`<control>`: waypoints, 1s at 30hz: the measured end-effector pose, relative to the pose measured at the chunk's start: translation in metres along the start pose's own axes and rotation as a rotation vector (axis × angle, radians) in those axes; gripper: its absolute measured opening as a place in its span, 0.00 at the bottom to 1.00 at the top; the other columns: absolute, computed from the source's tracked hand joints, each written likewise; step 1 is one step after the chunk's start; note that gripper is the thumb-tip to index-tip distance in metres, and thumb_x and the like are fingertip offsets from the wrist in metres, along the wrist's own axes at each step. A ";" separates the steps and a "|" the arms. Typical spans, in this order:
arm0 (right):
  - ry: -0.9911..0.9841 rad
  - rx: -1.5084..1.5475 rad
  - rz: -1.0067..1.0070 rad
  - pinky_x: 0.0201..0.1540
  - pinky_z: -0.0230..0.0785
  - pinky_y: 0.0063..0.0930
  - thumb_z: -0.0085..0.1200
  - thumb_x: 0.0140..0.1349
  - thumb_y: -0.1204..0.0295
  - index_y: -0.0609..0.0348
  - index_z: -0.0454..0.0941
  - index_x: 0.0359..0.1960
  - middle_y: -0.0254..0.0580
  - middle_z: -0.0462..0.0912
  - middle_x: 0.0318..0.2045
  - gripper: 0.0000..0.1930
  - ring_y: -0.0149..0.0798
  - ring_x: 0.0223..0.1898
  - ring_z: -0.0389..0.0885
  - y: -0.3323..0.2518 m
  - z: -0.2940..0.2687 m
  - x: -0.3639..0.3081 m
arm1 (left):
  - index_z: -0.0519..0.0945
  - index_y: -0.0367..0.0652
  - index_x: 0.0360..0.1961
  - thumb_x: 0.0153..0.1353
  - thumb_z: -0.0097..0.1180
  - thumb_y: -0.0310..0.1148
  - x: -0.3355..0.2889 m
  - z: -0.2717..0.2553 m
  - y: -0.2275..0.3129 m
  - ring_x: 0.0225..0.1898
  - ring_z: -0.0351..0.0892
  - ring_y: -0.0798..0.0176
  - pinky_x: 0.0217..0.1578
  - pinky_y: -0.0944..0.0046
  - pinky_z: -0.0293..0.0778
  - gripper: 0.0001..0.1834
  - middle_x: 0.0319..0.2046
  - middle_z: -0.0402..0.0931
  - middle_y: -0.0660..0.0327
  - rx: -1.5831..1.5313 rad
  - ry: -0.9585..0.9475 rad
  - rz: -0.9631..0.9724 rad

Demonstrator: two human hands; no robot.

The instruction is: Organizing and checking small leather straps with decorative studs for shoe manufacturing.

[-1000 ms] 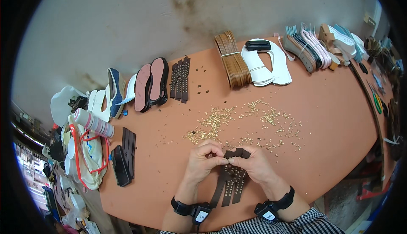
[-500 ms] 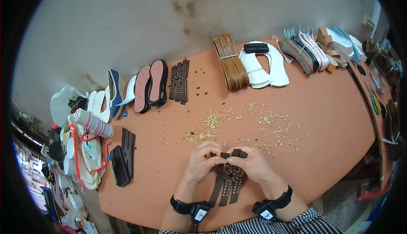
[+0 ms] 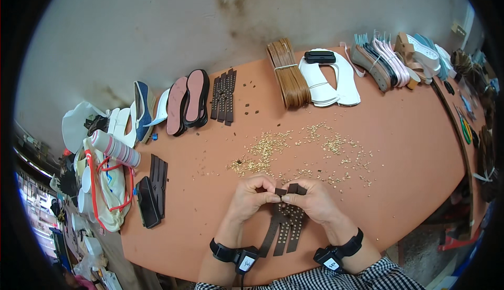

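Observation:
Between my two hands, near the table's front, is a dark brown studded shoe strap piece [image 3: 290, 220] made of several strips with rows of small metal studs. My left hand [image 3: 253, 196] pinches one strip end between thumb and fingers. My right hand [image 3: 308, 201] grips the upper part close beside it, thumb on top. The lower strips hang toward me onto the table. Whether a stud sits between the fingertips is hidden. Just beyond my hands lie many loose gold-coloured studs [image 3: 266, 146], scattered over the orange-brown table [image 3: 205, 206].
At the back stand pink insoles [image 3: 197, 97], another studded strap piece [image 3: 224, 97], a tied bundle of brown strips [image 3: 290, 77] and white sole-shaped sheets [image 3: 346, 90]. Wedge soles [image 3: 370, 69] line the back right. On the left are plain dark straps [image 3: 157, 180], a black case [image 3: 148, 206] and a striped cup [image 3: 118, 151].
Both hands keep nearly the same pinch on the strap piece. The view has shifted slightly; nothing on the table has visibly moved.

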State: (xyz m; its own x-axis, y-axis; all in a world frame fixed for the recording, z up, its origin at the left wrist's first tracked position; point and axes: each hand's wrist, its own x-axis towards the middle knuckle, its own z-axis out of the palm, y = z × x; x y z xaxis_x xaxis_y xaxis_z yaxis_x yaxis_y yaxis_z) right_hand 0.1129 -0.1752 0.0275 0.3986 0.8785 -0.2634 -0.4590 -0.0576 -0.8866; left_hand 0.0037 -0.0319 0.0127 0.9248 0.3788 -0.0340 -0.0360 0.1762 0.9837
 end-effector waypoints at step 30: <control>0.240 0.370 0.023 0.24 0.74 0.25 0.53 0.52 0.81 0.62 0.70 0.34 0.39 0.76 0.23 0.08 0.32 0.21 0.77 0.005 0.010 0.007 | 0.78 0.39 0.25 0.42 0.60 0.28 0.010 -0.040 -0.008 0.32 0.70 0.53 0.35 0.59 0.67 0.07 0.24 0.72 0.54 1.147 0.518 0.240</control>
State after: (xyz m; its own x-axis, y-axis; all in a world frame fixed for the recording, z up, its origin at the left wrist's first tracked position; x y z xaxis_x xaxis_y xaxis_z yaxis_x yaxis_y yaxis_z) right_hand 0.1054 -0.1642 0.0247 0.5382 0.7413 -0.4009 -0.7059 0.1365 -0.6951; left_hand -0.0022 0.0071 -0.0030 0.6762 0.6456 0.3549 0.4039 -0.7278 0.5543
